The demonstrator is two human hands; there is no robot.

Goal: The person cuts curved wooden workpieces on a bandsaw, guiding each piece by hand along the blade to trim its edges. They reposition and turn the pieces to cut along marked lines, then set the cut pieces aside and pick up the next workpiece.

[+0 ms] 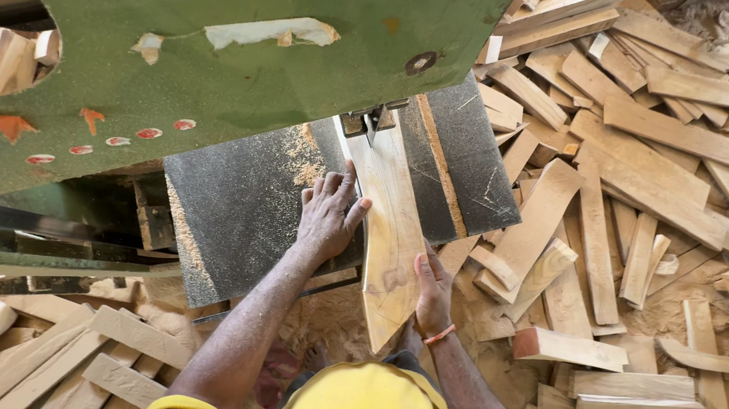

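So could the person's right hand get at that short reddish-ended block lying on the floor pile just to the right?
Probably yes. The right hand rests on the edge of the curved board on the saw table, and the reddish-ended block lies on top of the offcuts, uncovered, nothing between. It would have to let go of the board first.

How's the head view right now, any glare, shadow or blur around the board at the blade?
Head view: sharp and evenly lit, no glare; the board and both hands, left, right, read clearly; the green housing shades the area beneath it; straight edges bow toward the frame borders.
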